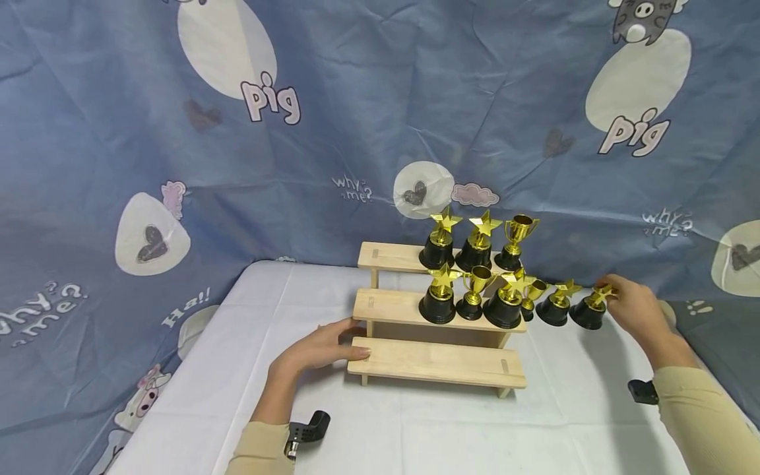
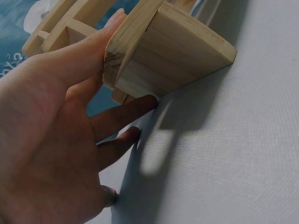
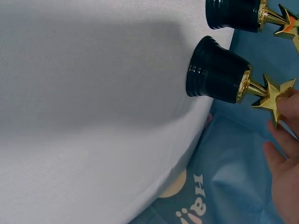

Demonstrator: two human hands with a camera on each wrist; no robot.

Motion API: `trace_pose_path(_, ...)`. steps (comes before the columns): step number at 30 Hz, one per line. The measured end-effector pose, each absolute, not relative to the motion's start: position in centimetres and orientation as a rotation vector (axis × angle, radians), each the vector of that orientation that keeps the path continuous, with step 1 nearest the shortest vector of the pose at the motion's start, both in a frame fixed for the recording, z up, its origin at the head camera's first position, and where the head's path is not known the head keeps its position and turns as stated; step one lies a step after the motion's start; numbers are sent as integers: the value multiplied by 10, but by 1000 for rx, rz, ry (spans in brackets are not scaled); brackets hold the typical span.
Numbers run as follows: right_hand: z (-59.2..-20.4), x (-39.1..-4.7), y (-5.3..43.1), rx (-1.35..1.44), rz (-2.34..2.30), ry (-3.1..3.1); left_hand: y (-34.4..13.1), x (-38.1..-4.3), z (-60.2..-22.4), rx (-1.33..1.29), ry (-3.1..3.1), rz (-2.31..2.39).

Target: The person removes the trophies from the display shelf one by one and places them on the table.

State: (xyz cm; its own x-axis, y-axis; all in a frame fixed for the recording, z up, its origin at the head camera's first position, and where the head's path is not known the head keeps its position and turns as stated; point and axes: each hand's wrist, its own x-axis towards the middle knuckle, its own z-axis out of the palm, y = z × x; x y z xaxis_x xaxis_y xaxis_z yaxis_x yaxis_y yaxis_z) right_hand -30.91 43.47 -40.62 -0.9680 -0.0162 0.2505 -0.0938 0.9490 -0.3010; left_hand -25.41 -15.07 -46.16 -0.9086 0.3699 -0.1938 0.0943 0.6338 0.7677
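Note:
A three-tier wooden stand (image 1: 433, 359) stands on the white-covered table. My left hand (image 1: 317, 346) holds the left end of its lowest board, thumb on top; in the left wrist view, the other fingers of the hand (image 2: 60, 116) spread beside the board's end. My right hand (image 1: 638, 310) pinches the gold star of a black-based star trophy (image 1: 589, 311) at the right end of a row. In the right wrist view that trophy (image 3: 217, 72) appears upright; whether its base touches the cloth I cannot tell. Beside it are another star trophy (image 1: 555, 307) and a small cup trophy (image 1: 531, 297).
Two star trophies (image 1: 438, 247) and a cup trophy (image 1: 513, 244) occupy the top tier. The middle tier holds a star trophy (image 1: 439, 300), a cup trophy (image 1: 473, 297) and another star trophy (image 1: 506, 307), grouped toward its right. A blue printed cloth (image 1: 332, 132) hangs behind the table.

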Motion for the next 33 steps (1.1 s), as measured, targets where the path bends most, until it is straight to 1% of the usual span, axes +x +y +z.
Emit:
trace_pose_path(6,-406,-303,436,62,491,-2847,-151,-254,-463,365,2511,1171)
trace_pose_path(13,-395,-293,430,33,524,-2865,-152,-255,-463,368,2515,1165)
trace_pose_path(19,-379,-288,420,143,505,-2798,-155,-255,-461,358,2510,1175)
trace_pose_path(26,-356,-272,394,236,581,-2744,-153,-255,-460,374,2494,1186)
trace_pose_path(33,-334,-255,355,377,544,-2647,-152,-254,-461,387,2491,1192)
